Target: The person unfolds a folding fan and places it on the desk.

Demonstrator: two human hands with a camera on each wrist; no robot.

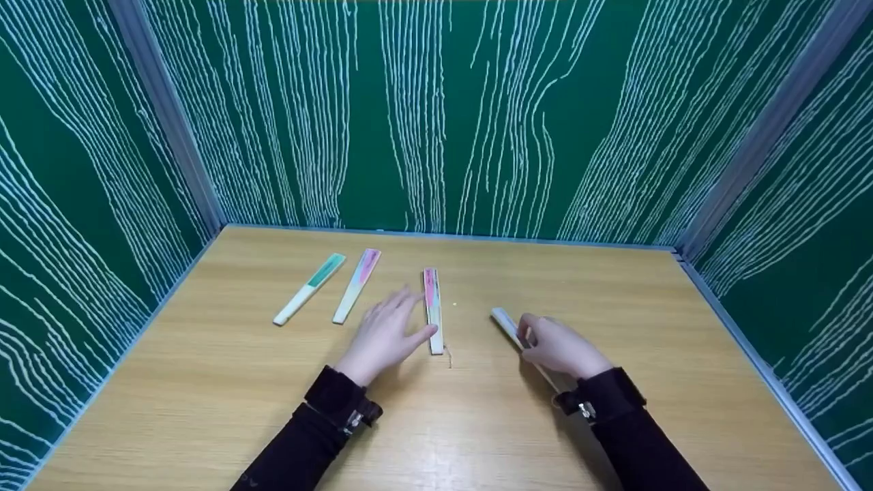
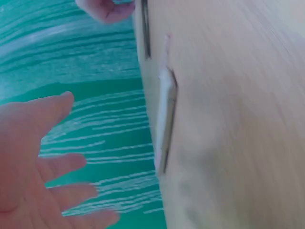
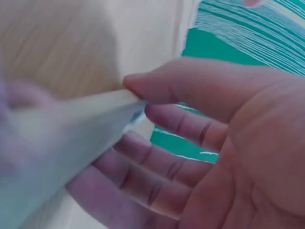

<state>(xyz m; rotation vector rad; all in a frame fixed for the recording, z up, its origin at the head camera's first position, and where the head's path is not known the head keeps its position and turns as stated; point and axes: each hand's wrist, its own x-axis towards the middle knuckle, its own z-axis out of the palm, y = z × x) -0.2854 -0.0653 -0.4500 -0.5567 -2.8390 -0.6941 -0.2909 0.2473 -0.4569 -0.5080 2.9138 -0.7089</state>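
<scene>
My right hand (image 1: 563, 344) pinches a closed pale folding fan (image 1: 503, 319) between thumb and fingers, right of the table's middle. In the right wrist view this fan (image 3: 78, 131) runs from the thumb tip down to the lower left. My left hand (image 1: 385, 337) hovers with spread fingers and holds nothing. Beside its thumb lies another closed folding fan (image 1: 433, 296), pink toward its far end and pale at the near end, where a thin cord trails. The left wrist view shows the left palm (image 2: 28, 162) apart from the fan (image 2: 166, 119) on the wood.
Farther left on the wooden table (image 1: 225, 327) lie two more closed fans, one green-topped (image 1: 320, 276) and one pink-topped (image 1: 365, 269), both slanted. Green panels with white wavy lines (image 1: 409, 123) stand around the back and sides, joined by grey corner posts (image 1: 170, 116).
</scene>
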